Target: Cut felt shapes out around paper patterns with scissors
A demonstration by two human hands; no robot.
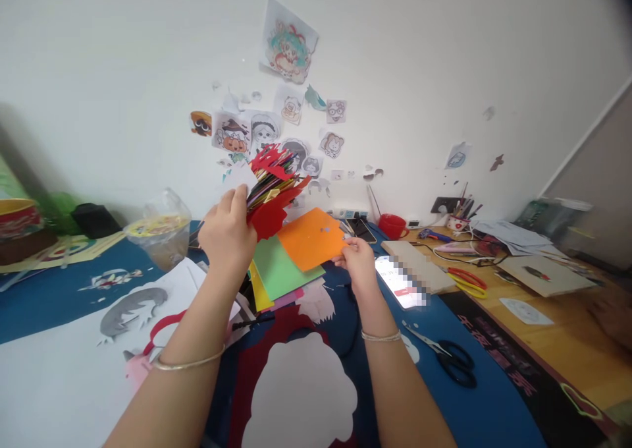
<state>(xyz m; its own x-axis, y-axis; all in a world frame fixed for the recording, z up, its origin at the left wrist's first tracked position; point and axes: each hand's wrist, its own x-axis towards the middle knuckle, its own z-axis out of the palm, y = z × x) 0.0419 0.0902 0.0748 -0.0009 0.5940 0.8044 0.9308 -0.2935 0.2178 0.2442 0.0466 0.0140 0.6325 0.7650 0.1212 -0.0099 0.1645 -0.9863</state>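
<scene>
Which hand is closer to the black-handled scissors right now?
Right. The right hand, holding the edge of the orange paper, is beyond the scissors and to their left; the left hand is farther off, left of that paper.

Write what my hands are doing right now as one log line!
left hand: at red paper, hold unclear | right hand: pinching orange sheet | nearby: green sheet, scissors

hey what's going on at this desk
A person's left hand grips a bundle of red cut paper and thin multicolored pieces, while the right hand pinches the edge of an orange sheet overlapping a green sheet. A scalloped white cutout lies in front, and black-handled scissors rest to the right.
</scene>
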